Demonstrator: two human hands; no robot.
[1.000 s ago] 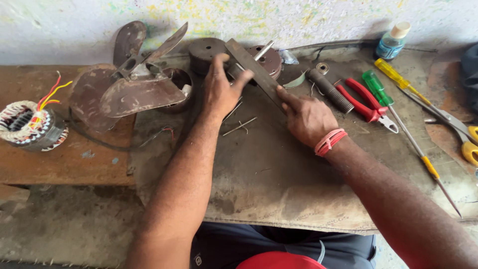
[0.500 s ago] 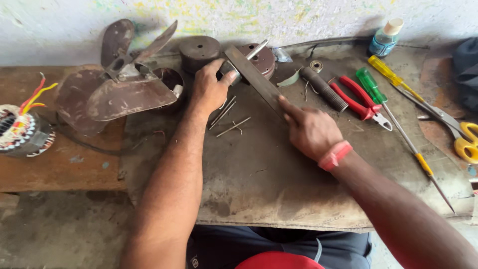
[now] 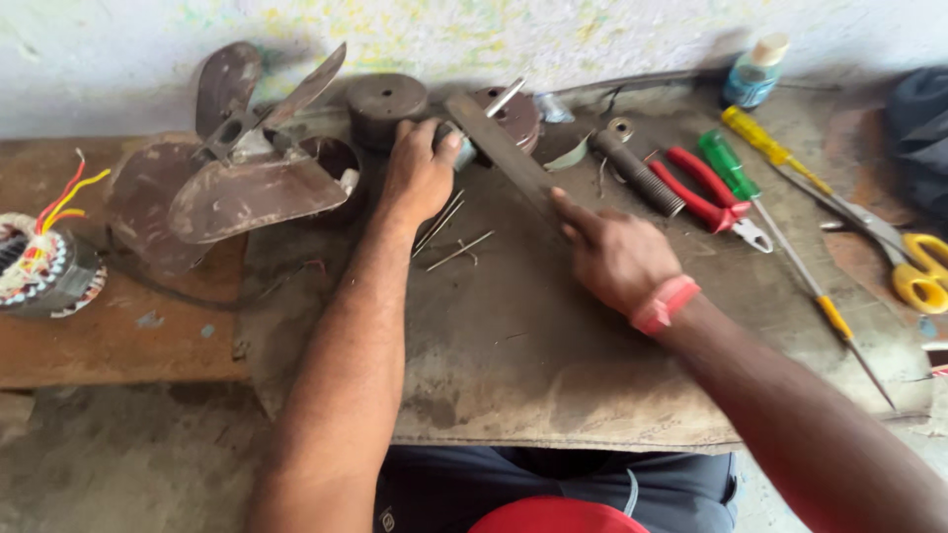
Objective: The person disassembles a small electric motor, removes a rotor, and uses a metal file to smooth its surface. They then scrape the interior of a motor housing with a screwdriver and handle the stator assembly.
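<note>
We are gripping a small metal part (image 3: 456, 148) in our left hand (image 3: 417, 176), steadying it near the bench's far edge, while our right hand (image 3: 617, 257) is closing around a flat file (image 3: 509, 158) laid across it.

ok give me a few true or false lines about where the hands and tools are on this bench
1. The right hand rests on the long flat metal bar. True.
2. The left hand holds the red pliers. False: the red pliers lie untouched, right of the bar.
3. The rusty fan blade sits left of the left hand. True.
4. The yellow-handled scissors lie beside the wound coil. False: the yellow-handled scissors are at the far right, the wound coil at the far left.
</note>
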